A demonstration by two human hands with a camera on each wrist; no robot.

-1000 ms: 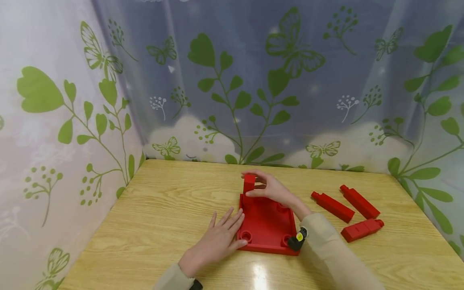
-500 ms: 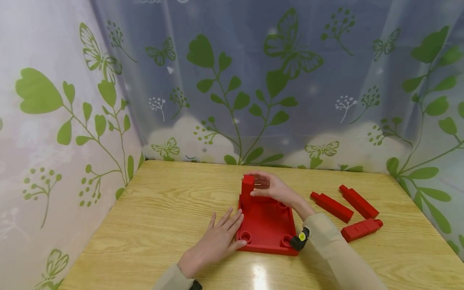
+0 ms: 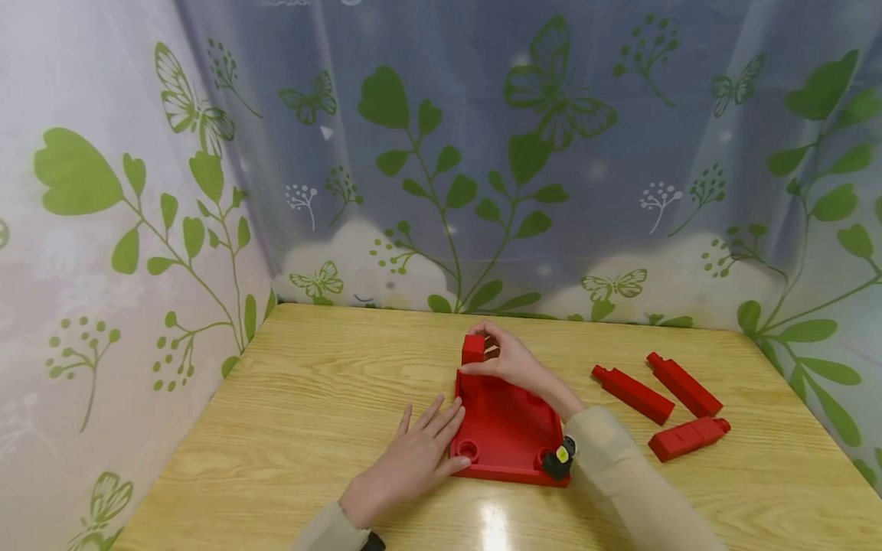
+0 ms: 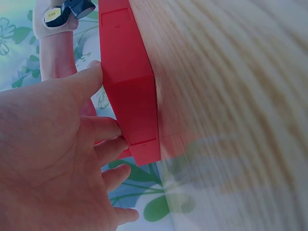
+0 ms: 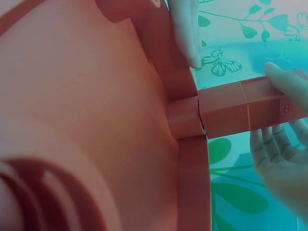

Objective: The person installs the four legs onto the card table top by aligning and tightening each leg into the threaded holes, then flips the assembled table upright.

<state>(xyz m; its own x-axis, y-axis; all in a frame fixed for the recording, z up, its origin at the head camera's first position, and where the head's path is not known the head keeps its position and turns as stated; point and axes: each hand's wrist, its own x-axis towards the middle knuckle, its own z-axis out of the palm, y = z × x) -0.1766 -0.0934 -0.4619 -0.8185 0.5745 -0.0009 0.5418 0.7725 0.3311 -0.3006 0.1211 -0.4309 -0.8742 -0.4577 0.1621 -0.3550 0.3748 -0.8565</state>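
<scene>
A red square tray-like piece (image 3: 510, 428) with raised rims and round corner sockets lies hollow side up on the table. In its far-left corner a red square leg (image 3: 473, 348) stands upright; the right wrist view shows the leg (image 5: 226, 110) seated on that corner's socket. My right hand (image 3: 513, 360) grips the leg's upper part, thumb on the near side and fingers behind. With fairly straight fingers, my left hand (image 3: 413, 455) rests against the tray's left rim, its thumb over the near-left corner. In the left wrist view its fingers touch the red side wall (image 4: 130, 106).
Three more red legs lie on the wooden table (image 3: 331, 367) at the right: one leg (image 3: 634, 394), a second leg (image 3: 684, 384) behind it, and a third leg (image 3: 689, 438) nearer. A patterned curtain (image 3: 482, 229) hangs behind the table.
My right hand loosened around the leg half a second ago and now grips it again, thumb swung left across its near side. The left hand and the tray piece stay in place.
</scene>
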